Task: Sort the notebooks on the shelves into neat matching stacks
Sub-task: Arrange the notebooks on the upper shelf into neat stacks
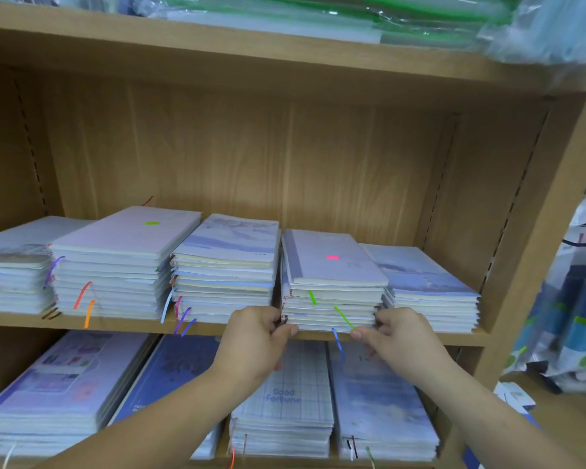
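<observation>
Several stacks of pale notebooks lie side by side on the middle wooden shelf [467, 338]. A stack topped by a notebook with a pink label [332, 265] sits right of centre, its top notebooks skewed. My left hand [254, 336] grips this stack's lower left front corner, thumb under the front edge. My right hand [400, 333] grips its lower right front corner, thumb at the front. Green and blue ribbon bookmarks hang from the stack between my hands. A blue-cover stack [227, 269] touches it on the left, and a lower cloud-print stack [427, 286] lies on the right.
Further left stand a green-label stack [122, 262] and a grey-topped stack [11, 265]. The lower shelf holds more stacks, including a "Good Fortune" grid notebook [285, 397]. Plastic-wrapped folders [318, 15] fill the top shelf. Packaged goods [569, 316] hang right of the shelf's side wall.
</observation>
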Action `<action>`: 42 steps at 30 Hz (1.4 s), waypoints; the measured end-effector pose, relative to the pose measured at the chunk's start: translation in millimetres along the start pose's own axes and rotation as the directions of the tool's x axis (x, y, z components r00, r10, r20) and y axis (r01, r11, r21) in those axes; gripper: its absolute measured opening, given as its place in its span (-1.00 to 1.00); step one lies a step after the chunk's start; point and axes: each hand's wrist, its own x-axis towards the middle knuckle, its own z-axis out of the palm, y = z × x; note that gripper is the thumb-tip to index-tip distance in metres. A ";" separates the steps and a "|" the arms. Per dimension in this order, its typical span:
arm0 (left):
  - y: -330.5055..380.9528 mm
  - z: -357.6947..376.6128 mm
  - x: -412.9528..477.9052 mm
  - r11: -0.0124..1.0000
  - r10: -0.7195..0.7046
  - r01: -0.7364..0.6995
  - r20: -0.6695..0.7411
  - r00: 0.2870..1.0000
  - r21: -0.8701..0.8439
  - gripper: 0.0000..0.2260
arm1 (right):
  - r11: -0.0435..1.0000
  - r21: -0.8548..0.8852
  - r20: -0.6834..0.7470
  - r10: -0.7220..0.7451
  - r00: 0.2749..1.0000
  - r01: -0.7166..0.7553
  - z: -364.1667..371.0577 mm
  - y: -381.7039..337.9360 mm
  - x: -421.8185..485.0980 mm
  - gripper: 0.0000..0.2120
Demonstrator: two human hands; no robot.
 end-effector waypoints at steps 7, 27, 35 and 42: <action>3.5 16.7 -6.0 0.962 -0.103 0.088 -0.044 0.994 -0.258 -0.84 | 0.987 0.155 -0.071 0.047 0.996 -0.035 4.3 -0.7 -8.0 -0.64; 8.8 -7.6 1.7 0.991 -0.023 0.022 -0.002 1.000 -0.134 -0.92 | 0.880 0.452 0.057 0.131 0.990 -0.143 -20.2 -26.8 -21.1 -0.87; 9.8 -13.7 2.0 0.999 0.041 -0.040 0.021 0.999 -0.007 -0.84 | 0.937 0.326 0.050 0.119 0.992 -0.128 -24.4 -24.1 -21.5 -0.85; 15.3 -24.9 10.6 0.967 0.041 -0.096 0.229 0.973 0.235 -0.68 | 0.994 -0.109 0.163 0.006 0.987 0.012 -29.1 -22.2 -9.0 -0.63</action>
